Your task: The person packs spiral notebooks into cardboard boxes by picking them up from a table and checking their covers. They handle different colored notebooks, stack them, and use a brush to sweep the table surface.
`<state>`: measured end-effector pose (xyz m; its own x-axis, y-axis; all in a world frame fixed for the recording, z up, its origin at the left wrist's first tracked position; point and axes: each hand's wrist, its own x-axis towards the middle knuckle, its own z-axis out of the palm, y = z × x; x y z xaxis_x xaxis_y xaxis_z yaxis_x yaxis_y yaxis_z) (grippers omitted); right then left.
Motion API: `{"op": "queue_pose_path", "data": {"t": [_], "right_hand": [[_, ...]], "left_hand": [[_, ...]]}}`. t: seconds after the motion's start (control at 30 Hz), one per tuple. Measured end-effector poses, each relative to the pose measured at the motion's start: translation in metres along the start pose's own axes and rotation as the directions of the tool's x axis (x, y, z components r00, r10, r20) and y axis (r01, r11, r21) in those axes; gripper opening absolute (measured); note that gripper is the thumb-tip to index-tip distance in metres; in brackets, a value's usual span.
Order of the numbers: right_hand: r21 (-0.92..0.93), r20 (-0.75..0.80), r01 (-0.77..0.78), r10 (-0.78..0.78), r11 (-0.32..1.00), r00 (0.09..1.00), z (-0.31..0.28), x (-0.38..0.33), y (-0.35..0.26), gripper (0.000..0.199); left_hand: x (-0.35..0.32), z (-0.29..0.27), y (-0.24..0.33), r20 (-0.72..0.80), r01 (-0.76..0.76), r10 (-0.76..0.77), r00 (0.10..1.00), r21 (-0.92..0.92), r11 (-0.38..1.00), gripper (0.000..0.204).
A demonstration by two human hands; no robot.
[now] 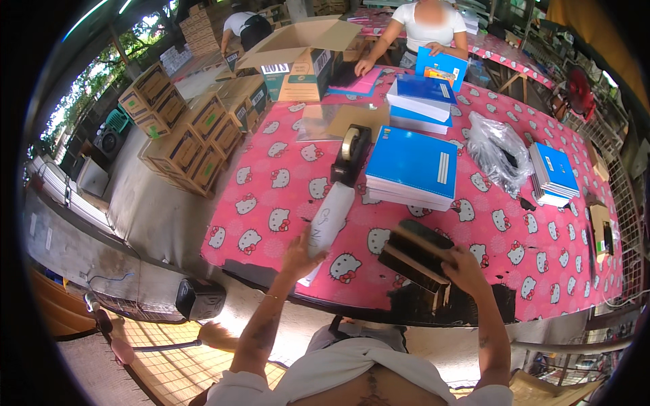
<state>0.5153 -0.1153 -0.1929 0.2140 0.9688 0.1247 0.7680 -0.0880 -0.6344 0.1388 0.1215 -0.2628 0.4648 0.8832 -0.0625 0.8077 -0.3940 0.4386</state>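
Near the front edge of the pink-covered worktop (535, 301), left of its middle, the left hand (301, 256) lies against the lower part of a long white bundle (332, 220), fingers over its left side and thumb across; whether they grip it or only rest there, I cannot tell. The bundle runs slantwise from close to the front edge up to the black tape dispenser (349, 155). The right hand (466, 267) has its fingers closed narrowly on the right end of a dark block (414, 252) with brown-edged layers, which sits slanted right of the front edge's middle, beside a black patch (484, 301) in the cover. The block could slip or twist, since the fingers take it at one end only, and its near corner might catch on the ragged patch. A pull on the bundle could drag the dispenser askew if the two touch, or let its lower end slide over the front edge. Further in, the near stack of blue notebooks (412, 166) looks loose, so a knock from the block could fan it out of line.
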Motion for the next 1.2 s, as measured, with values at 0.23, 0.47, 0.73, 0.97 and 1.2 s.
{"op": "queue_pose_path", "data": {"t": [0.23, 0.47, 0.73, 0.97, 1.2], "right_hand": [[0.451, -0.360, -0.161, 0.344, 0.878, 0.867, 0.006, -0.001, 0.006, 0.022], [0.643, -0.427, 0.256, 0.060, 0.722, 0.902, 0.122, 0.003, -0.142, 0.023], [0.983, 0.162, -0.162, 0.010, 0.082, 0.987, 0.198, 0.033, -0.162, 0.040], [0.734, -0.078, -0.074, 0.193, 0.675, 0.978, 0.259, 0.145, -0.092, 0.063], [0.327, -0.215, 0.131, -0.061, 0.936, 0.975, 0.277, 0.170, -0.090, 0.086]], "left_hand": [[-0.017, 0.002, -0.006, -0.145, -0.054, 0.062, 0.987, 0.058, 0.997, 0.101], [-0.086, -0.022, 0.097, -0.054, -0.190, 0.236, 0.970, -0.774, 0.604, 0.082], [-0.055, -0.026, 0.072, -0.185, -0.195, 0.078, 0.980, -0.787, 0.585, 0.074], [0.076, -0.066, 0.043, -0.126, -0.142, 0.141, 0.982, 0.002, 0.990, 0.043], [0.131, -0.042, 0.016, -0.081, -0.312, 0.347, 0.934, 0.283, 0.907, 0.028]]}}
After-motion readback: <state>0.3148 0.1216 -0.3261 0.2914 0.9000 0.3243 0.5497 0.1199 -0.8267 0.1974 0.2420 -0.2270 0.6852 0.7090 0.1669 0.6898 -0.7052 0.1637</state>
